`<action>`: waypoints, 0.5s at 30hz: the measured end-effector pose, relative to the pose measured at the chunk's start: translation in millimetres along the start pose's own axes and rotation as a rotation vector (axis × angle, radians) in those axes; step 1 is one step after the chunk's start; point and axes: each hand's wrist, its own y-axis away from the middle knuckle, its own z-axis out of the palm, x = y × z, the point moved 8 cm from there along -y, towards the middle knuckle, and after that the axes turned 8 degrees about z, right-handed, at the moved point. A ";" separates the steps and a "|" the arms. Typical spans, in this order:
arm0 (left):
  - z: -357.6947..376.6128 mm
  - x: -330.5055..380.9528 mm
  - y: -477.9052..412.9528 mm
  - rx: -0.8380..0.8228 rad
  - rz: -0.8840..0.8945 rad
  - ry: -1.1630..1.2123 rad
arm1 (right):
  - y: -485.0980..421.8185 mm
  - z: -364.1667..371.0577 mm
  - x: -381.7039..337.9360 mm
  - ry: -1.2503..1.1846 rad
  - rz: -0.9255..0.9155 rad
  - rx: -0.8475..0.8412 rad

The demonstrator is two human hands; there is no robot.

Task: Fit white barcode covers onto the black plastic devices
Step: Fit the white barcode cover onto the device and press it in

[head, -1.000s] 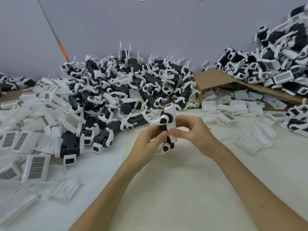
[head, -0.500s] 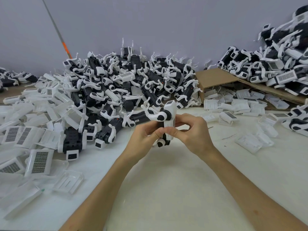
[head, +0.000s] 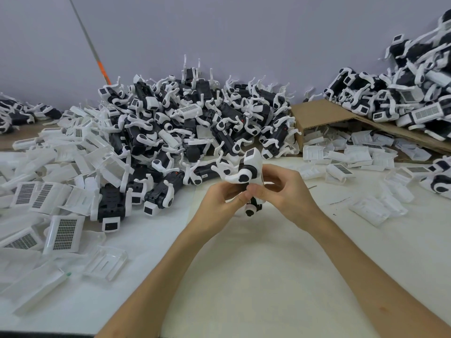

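Note:
A black plastic device (head: 251, 172) with white curved arms stands upright between my hands above the middle of the table. A white cover lies along its right side. My left hand (head: 220, 200) grips the device's lower part from the left. My right hand (head: 284, 191) holds it from the right, thumb pressed on the cover near the middle. A big heap of black devices (head: 192, 123) lies behind. Loose white barcode covers (head: 62, 234) spread at the left.
An opened cardboard box (head: 317, 113) lies on its side at back right with white covers (head: 351, 152) spilling from it. Another pile of devices (head: 402, 93) sits on top of it at far right. White paper (head: 244, 276) covers the table in front.
Both hands have kept hold of the device and shifted it slightly up and away from me. My right thumb has slid along the cover.

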 end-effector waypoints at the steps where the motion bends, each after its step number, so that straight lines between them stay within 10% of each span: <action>1: 2.3 0.5 0.6 -0.017 -0.002 0.013 | 0.6 -1.4 -0.8 -0.009 0.004 0.005; 15: -6.6 -0.9 1.2 -0.007 0.052 -0.099 | 14.5 -3.2 -19.7 0.157 -0.116 0.214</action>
